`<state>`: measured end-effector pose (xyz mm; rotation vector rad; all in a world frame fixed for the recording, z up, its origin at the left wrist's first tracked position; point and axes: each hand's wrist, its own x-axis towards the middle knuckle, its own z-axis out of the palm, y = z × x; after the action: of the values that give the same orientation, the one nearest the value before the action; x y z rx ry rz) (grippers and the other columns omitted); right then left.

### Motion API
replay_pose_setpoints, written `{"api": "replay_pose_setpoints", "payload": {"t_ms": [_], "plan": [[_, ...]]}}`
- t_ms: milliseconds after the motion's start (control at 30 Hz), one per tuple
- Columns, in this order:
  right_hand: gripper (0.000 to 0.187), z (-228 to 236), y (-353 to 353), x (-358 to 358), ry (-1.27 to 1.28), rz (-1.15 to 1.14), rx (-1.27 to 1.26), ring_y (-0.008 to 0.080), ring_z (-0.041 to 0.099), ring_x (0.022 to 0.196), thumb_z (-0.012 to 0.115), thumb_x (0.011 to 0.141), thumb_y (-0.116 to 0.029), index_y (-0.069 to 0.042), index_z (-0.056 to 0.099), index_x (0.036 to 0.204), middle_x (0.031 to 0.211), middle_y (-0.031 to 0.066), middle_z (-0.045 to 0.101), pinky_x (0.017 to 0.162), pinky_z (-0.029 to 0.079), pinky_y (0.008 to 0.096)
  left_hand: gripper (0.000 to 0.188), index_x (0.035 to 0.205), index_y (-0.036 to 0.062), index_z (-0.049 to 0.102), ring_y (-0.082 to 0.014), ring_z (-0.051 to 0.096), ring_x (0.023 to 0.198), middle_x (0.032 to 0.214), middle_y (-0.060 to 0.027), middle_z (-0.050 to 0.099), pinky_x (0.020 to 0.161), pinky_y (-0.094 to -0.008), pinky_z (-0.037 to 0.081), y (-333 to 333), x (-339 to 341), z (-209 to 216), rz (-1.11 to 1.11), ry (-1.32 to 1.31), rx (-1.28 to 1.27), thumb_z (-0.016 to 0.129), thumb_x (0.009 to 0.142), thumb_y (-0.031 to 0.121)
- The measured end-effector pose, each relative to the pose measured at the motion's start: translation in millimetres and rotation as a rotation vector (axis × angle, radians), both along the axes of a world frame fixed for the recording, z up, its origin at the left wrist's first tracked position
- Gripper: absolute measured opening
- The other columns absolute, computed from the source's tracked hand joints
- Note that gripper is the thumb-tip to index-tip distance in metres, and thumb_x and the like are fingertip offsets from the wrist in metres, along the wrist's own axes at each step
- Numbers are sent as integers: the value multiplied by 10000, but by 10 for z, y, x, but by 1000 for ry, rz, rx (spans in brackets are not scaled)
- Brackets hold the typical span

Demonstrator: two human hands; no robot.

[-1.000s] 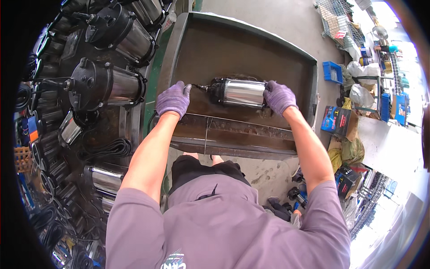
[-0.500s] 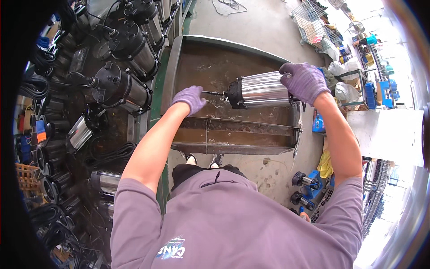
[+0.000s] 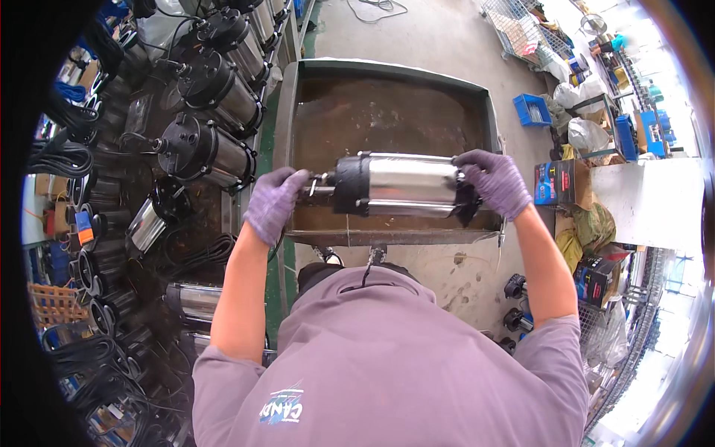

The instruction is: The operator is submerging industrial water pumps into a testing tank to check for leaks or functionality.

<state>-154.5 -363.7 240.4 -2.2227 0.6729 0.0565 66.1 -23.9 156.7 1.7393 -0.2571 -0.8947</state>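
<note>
A submersible pump with a shiny steel barrel and black ends lies level across the near part of a water tank, on its side. My left hand, in a purple knitted glove, is closed on the fitting with a cable at the pump's left end. At the right end, my right hand, gloved alike, has its fingers wrapped over the black base. The tank holds murky brown water, and the pump seems to be above its surface. A dark cable hangs below my left hand.
On the left, several larger steel pumps with black tops stand in a row, with coiled black cables around them. To the right are a blue bin, a printed box and a white tabletop. Small pumps lie on the floor.
The pump has come nearer to me and left, out over the tank's near part. My left hand has moved left and down, my right hand down. The bar across the tank is now hidden.
</note>
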Motion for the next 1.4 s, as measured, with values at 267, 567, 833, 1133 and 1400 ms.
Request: {"api": "replay_pose_setpoints", "payload": {"t_ms": [267,567,833,1133,1400], "plan": [[327,-673,-87,388,233,133,2,308,728,891,592,905,-261,-40,757,1080,951,170,758,845,566,379,264,798,118,626,-29,333,416,543,97,409,387,-231,231,59,-165,-451,329,329,-86,701,986,286],[463,-1445,-661,1533,707,175,-254,309,688,915,608,965,-468,-51,774,1073,977,182,722,878,540,435,252,870,140,607,-55,303,404,556,97,367,384,-255,232,-274,211,-619,538,543,-189,596,1048,318],[528,-1457,-696,1644,808,222,-309,342,692,1115,608,975,-505,-40,742,1185,1206,176,711,979,524,482,269,866,140,603,-58,329,413,579,94,427,393,-248,242,-249,252,-688,517,536,-189,618,1037,348],[551,-1392,-620,1478,677,148,-291,370,682,1127,602,970,-518,-22,743,1162,1207,201,712,985,525,470,250,869,139,622,-65,329,399,572,82,434,375,-258,247,-207,206,-682,517,543,-210,614,1038,324],[461,-963,-350,956,528,37,-182,360,723,1005,618,950,-431,2,748,1039,1029,242,736,924,554,440,268,855,142,618,-45,326,416,562,93,415,386,-243,243,-15,-53,-508,373,437,-143,629,1029,345]]}}
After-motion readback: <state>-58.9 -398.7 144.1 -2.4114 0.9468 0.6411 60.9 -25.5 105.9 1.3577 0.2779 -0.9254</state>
